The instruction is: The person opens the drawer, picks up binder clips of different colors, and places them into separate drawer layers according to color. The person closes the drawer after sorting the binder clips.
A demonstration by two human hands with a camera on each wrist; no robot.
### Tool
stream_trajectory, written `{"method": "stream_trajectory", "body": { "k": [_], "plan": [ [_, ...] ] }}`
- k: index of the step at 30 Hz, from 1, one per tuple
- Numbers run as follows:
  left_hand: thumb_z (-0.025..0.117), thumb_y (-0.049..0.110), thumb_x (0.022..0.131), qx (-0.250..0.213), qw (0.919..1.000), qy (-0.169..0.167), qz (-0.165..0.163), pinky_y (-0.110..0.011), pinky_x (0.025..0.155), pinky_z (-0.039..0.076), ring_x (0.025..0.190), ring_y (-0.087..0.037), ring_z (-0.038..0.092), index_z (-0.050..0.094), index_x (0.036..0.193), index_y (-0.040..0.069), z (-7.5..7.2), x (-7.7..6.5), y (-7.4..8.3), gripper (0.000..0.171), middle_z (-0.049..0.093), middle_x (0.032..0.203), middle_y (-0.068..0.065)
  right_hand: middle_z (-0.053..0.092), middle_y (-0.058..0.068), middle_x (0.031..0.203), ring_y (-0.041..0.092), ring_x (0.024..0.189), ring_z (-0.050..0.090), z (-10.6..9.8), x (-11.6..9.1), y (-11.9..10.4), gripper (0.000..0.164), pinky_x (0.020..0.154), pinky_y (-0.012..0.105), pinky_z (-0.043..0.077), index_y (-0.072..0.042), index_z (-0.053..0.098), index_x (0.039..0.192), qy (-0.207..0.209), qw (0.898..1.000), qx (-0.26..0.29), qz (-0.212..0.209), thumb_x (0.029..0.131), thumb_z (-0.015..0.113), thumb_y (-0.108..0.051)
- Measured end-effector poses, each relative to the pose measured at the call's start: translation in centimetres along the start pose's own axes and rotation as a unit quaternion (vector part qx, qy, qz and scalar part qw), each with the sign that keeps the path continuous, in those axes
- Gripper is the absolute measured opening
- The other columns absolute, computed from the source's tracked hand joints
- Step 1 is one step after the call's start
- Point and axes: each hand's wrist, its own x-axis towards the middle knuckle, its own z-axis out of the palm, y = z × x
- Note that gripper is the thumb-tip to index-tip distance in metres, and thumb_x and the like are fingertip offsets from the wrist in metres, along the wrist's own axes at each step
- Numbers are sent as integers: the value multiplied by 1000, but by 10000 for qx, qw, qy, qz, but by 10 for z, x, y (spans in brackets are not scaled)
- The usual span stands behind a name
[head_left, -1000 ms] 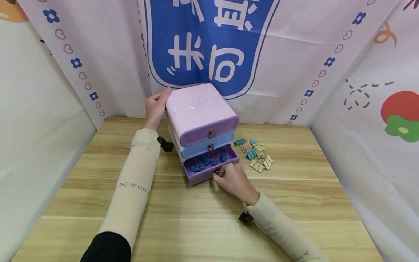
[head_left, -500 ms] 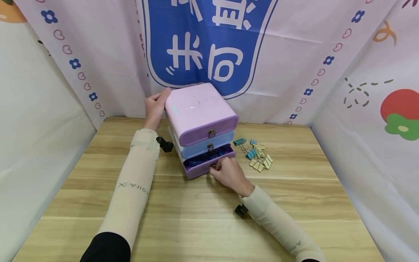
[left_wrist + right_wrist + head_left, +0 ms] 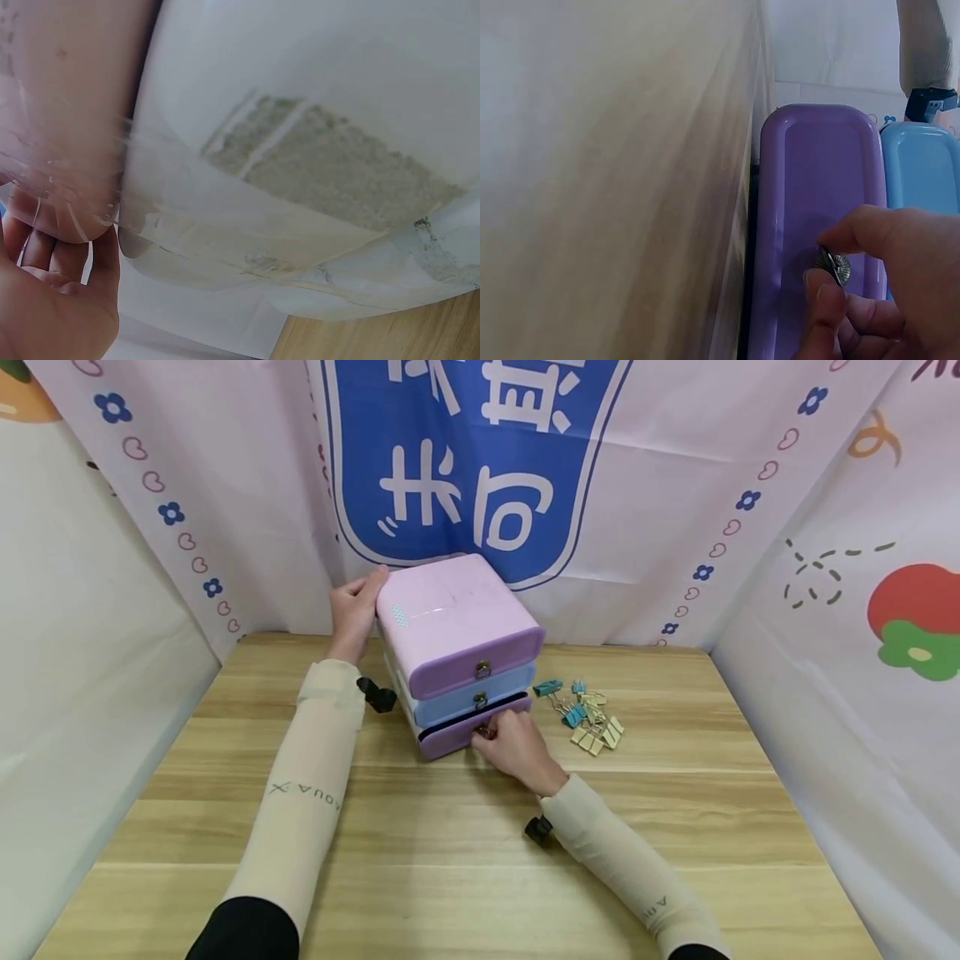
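A small three-tier drawer organizer (image 3: 457, 618) stands at the back of the table, with a pink-purple top tier, a blue middle drawer (image 3: 450, 708) and a purple bottom drawer (image 3: 444, 745). My left hand (image 3: 354, 617) grips its rear left corner; the left wrist view shows fingers (image 3: 64, 259) curled at the edge. Between thumb and fingers my right hand (image 3: 517, 747) pinches the bottom drawer's metal ring pull (image 3: 835, 268). That drawer stands out by only a narrow dark gap, and its inside is hidden.
Right of the organizer lies a loose pile of teal and yellow binder clips (image 3: 588, 718) on the wooden table (image 3: 420, 860). A printed cloth backdrop (image 3: 645, 527) hangs right behind the organizer, with side cloths left and right.
My right hand has pushed the bottom drawer inward, from well open with blue binder clips showing to nearly closed. My left hand has kept its place on the corner.
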Motion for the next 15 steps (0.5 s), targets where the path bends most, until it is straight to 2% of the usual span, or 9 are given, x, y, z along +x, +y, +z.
{"method": "stream_trajectory", "body": {
  "k": [6, 12, 15],
  "plan": [
    [75, 62, 91, -20, 10000, 50, 29, -26, 77, 44, 85, -9, 55, 80, 97, 17, 0, -2, -1, 45, 66, 80, 11, 41, -9, 46, 3, 40, 37, 4, 8, 0, 45, 40, 22, 27, -13, 49, 58, -18, 9998, -35, 176, 92, 76, -23],
    [75, 61, 92, -69, 10000, 31, 31, -26, 76, 44, 86, -9, 55, 79, 93, 19, 1, -2, -1, 42, 65, 80, 11, 47, -7, 50, 6, 43, 44, 7, 10, 0, 37, 43, 23, 32, -11, 53, 67, 47, 9995, 33, 322, 92, 77, -23],
    [75, 61, 91, -52, 9999, 69, 61, -25, 74, 43, 84, -9, 54, 78, 90, 20, -1, 0, -1, 41, 64, 78, 12, 47, -6, 51, 6, 44, 44, 9, 12, -1, 38, 43, 24, 32, -12, 52, 67, 35, 9995, 66, 311, 93, 77, -23]
  ]
}}
